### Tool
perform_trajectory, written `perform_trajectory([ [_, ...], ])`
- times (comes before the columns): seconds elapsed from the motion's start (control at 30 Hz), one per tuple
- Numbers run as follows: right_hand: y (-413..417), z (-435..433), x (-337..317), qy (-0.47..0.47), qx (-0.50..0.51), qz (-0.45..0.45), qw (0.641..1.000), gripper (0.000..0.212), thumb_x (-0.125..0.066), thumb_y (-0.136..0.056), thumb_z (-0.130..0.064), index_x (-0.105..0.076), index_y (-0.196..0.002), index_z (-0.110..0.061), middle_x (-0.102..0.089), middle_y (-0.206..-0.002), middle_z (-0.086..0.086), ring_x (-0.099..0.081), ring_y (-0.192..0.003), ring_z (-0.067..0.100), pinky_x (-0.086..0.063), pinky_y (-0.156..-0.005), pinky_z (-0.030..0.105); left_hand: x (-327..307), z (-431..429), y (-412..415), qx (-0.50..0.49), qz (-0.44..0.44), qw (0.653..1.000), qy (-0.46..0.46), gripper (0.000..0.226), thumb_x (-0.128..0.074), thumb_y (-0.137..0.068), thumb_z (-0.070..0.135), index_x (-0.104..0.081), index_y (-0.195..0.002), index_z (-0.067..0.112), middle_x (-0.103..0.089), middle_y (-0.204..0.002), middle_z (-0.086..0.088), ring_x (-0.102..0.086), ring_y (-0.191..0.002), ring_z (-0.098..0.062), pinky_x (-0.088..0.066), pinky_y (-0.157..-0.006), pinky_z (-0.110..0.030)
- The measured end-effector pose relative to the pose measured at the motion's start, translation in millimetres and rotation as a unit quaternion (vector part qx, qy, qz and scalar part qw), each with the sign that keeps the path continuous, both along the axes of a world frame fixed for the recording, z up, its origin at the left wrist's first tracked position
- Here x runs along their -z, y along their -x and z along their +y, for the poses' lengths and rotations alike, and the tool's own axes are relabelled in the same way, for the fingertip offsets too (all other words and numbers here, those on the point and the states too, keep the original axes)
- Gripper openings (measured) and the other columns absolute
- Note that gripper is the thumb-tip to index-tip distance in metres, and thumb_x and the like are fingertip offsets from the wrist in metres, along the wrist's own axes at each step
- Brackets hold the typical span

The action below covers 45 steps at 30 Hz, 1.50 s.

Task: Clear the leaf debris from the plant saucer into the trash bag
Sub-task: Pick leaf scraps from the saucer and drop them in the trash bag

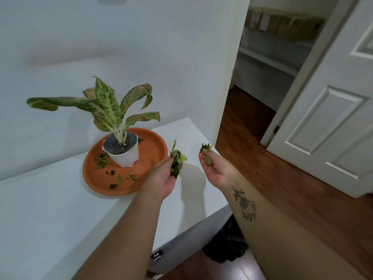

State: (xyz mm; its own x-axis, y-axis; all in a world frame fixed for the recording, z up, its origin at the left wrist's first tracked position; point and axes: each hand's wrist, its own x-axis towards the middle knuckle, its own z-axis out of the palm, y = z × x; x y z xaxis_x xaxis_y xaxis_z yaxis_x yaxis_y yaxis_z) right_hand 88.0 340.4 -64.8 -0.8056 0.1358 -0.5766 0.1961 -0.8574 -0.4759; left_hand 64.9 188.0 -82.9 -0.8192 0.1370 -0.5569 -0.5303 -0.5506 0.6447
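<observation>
Two bare forearms reach in from the bottom of the head view, and between them, low on the wood floor beside the bench [60, 209], sits the dark crumpled trash bag [230, 245], partly hidden by the right forearm.

Up at the hands now. The left hand [167, 176] has its grip curled shut around a clump of green leaf debris [177, 160], a few leaves poking out above the fingers. The right hand [216, 168] is palm-up, its grip closed round a smaller pinch of leaf bits [206, 153] between thumb and fingers. Both hands hover above the bench's right end, just beside the saucer, clear of its rim.

Further back, the orange saucer [153, 150] rests on the bench against the wall, the white pot [126, 156] and its drooping plant [107, 106] standing in it. Loose leaf scraps [103, 161] are scattered in the saucer, left of the pot and along the near side.

So by my read this is the carry step: both hands loaded, the drop not yet made. The next move calls for swinging both hands down and back past the bench edge to the bag and opening the grips over its mouth. How wide that mouth gapes I cannot tell. Then it's back for the scraps left in the saucer; the job looks partway done.
</observation>
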Motion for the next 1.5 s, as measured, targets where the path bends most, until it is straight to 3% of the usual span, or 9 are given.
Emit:
perform_trajectory([
  [0.23, -3, 95, 12, -0.014, -0.014, -0.006, 1.000, 0.024, -0.060, -0.087, 0.004, -0.060, -0.111, 0.007, -0.064, -0.112, 0.017, -0.063, -0.091, 0.018, -0.059, -0.061, 0.019, 2, 92, -8, 0.010, 0.001, 1.000, 0.001, 0.013, -0.059, -0.094, 0.010, -0.069, -0.098, 0.003, -0.075, -0.080, -0.006, -0.067, -0.078, -0.013, -0.053, -0.077, -0.022],
  [0.37, -9, 152, 17, -0.023, -0.046, -0.035, 0.998, 0.010, -0.059, -0.088, 0.004, -0.062, -0.097, 0.005, -0.065, -0.098, 0.016, -0.063, -0.084, 0.017, -0.060, -0.062, 0.020, 9, 154, -15, -0.017, -0.012, 1.000, 0.005, 0.016, -0.060, -0.094, 0.011, -0.067, -0.104, 0.002, -0.072, -0.088, -0.008, -0.066, -0.079, -0.013, -0.054, -0.075, -0.022],
  [0.47, -14, 193, 24, -0.035, -0.081, -0.051, 0.995, 0.017, -0.058, -0.089, 0.003, -0.060, -0.106, 0.006, -0.063, -0.094, 0.015, -0.062, -0.081, 0.015, -0.059, -0.058, 0.018, 20, 200, -19, -0.043, -0.019, 0.999, -0.002, 0.017, -0.058, -0.095, 0.011, -0.066, -0.107, 0.002, -0.070, -0.092, -0.009, -0.066, -0.082, -0.014, -0.053, -0.075, -0.022],
  [0.6, -15, 242, 35, -0.054, -0.090, -0.071, 0.992, 0.013, -0.056, -0.091, 0.002, -0.059, -0.103, 0.005, -0.062, -0.087, 0.012, -0.060, -0.075, 0.014, -0.057, -0.053, 0.015, 30, 252, -26, -0.049, -0.029, 0.998, -0.005, 0.010, -0.056, -0.095, 0.008, -0.066, -0.095, 0.003, -0.073, -0.077, -0.007, -0.066, -0.073, -0.012, -0.053, -0.069, -0.021],
  [0.73, -15, 280, 54, -0.066, -0.083, -0.092, 0.990, 0.017, -0.059, -0.089, 0.002, -0.058, -0.106, 0.001, -0.062, -0.086, 0.012, -0.061, -0.073, 0.015, -0.057, -0.054, 0.016, 43, 291, -33, -0.057, -0.039, 0.997, -0.037, 0.013, -0.058, -0.093, 0.006, -0.065, -0.103, 0.000, -0.074, -0.074, -0.008, -0.070, -0.065, -0.010, -0.056, -0.059, -0.018],
  [0.87, -13, 299, 72, -0.064, -0.077, -0.100, 0.990, 0.006, -0.058, -0.089, 0.003, -0.060, -0.087, -0.003, -0.061, -0.081, 0.010, -0.065, -0.058, 0.011, -0.054, -0.048, 0.015, 62, 315, -34, -0.052, -0.044, 0.997, -0.046, 0.015, -0.060, -0.092, 0.006, -0.065, -0.104, -0.001, -0.072, -0.082, -0.010, -0.070, -0.067, -0.011, -0.056, -0.060, -0.019],
  [1.07, -10, 315, 120, -0.049, -0.084, -0.125, 0.987, 0.006, -0.057, -0.090, 0.002, -0.059, -0.089, -0.003, -0.061, -0.080, 0.010, -0.066, -0.046, 0.007, -0.053, -0.047, 0.014, 113, 331, -34, -0.058, -0.069, 0.996, -0.014, 0.021, -0.064, -0.090, 0.007, -0.066, -0.109, 0.000, -0.074, -0.087, -0.008, -0.070, -0.075, -0.010, -0.055, -0.066, -0.018],
  [1.23, -7, 320, 173, -0.045, -0.087, -0.135, 0.986, 0.008, -0.057, -0.089, 0.004, -0.060, -0.086, -0.002, -0.061, -0.079, 0.010, -0.064, -0.062, 0.013, -0.055, -0.050, 0.015, 169, 333, -36, -0.056, -0.093, 0.994, 0.016, 0.010, -0.065, -0.089, 0.009, -0.067, -0.098, 0.005, -0.073, -0.076, -0.003, -0.069, -0.065, -0.007, -0.054, -0.062, -0.017],
  [1.5, -7, 312, 311, -0.018, -0.099, -0.159, 0.982, 0.008, -0.056, -0.090, 0.005, -0.060, -0.090, -0.001, -0.060, -0.090, 0.012, -0.059, -0.079, 0.016, -0.059, -0.062, 0.019, 303, 325, -35, -0.041, -0.148, 0.988, 0.034, 0.010, -0.059, -0.093, 0.009, -0.066, -0.099, 0.005, -0.070, -0.079, -0.008, -0.068, -0.071, -0.013, -0.053, -0.075, -0.025],
])
